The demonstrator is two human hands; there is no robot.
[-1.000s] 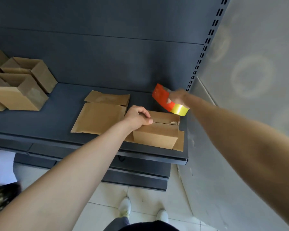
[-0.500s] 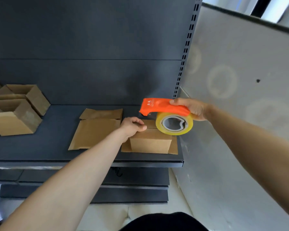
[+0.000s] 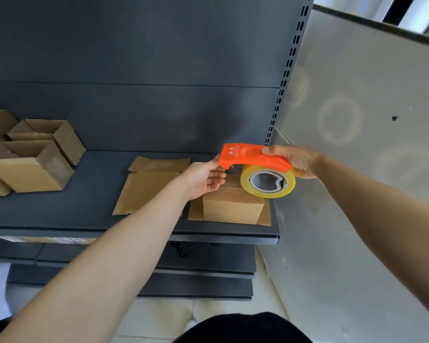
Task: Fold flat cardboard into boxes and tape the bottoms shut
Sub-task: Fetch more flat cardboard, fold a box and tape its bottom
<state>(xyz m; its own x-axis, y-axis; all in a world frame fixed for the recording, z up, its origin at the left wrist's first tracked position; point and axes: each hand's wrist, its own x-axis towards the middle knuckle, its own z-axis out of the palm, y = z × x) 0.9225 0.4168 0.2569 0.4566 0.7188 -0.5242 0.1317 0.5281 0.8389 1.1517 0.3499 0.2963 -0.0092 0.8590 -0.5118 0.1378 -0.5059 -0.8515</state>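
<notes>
A small folded cardboard box [image 3: 233, 206] stands on the dark shelf [image 3: 60, 214], bottom up, with its lower flaps spread flat. My right hand [image 3: 295, 160] grips an orange tape dispenser [image 3: 248, 157] with a yellowish tape roll [image 3: 268, 181], held just above the box. My left hand [image 3: 203, 178] is lifted off the box, its fingertips at the dispenser's front end; whether they pinch the tape end is not visible. Flat cardboard blanks [image 3: 146, 186] lie to the left of the box.
Several finished open boxes [image 3: 35, 159] stand at the shelf's left end. A grey side panel [image 3: 357, 169] closes the shelf on the right, right beside the box. Lower shelves [image 3: 196, 280] and a tiled floor lie below.
My left hand left the top of the box and rose to the dispenser's front end. The dispenser came lower over the box, the roll facing me.
</notes>
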